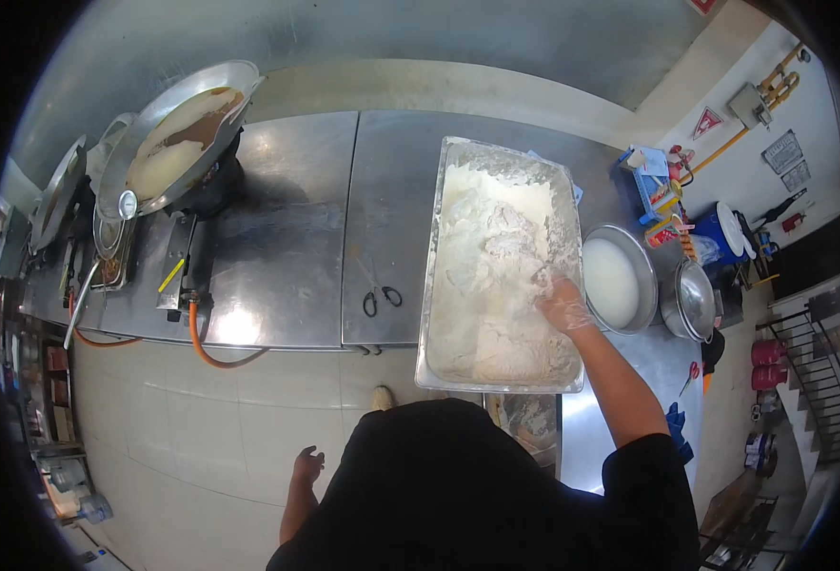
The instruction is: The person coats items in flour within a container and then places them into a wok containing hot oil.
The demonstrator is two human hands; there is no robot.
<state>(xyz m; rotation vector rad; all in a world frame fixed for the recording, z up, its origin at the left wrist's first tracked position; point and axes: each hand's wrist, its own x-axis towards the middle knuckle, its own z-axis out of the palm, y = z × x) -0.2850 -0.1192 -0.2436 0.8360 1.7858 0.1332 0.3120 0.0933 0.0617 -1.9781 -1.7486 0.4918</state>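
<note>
My right hand (562,303), in a clear plastic glove, reaches over the right side of a deep metal tray (428,314). Its fingers are dusted with flour and partly hidden at a flour-coated heap, so their grip is unclear. White flour (462,193) fills the tray, with coated pieces (511,232) near the middle and more (516,350) at the near end. My left hand (309,464) hangs beside my body above the floor, fingers loosely apart, holding nothing. Just right of the tray is a metal bowl (652,289) of whitish liquid (609,282).
Black-handled scissors (380,300) lie on the steel counter (284,285). At left, a large wok (238,71) of oil with a dial thermometer (128,205) sits on a burner with an orange hose (205,350). Metal strainers (691,300) and a blue basket (641,185) are right.
</note>
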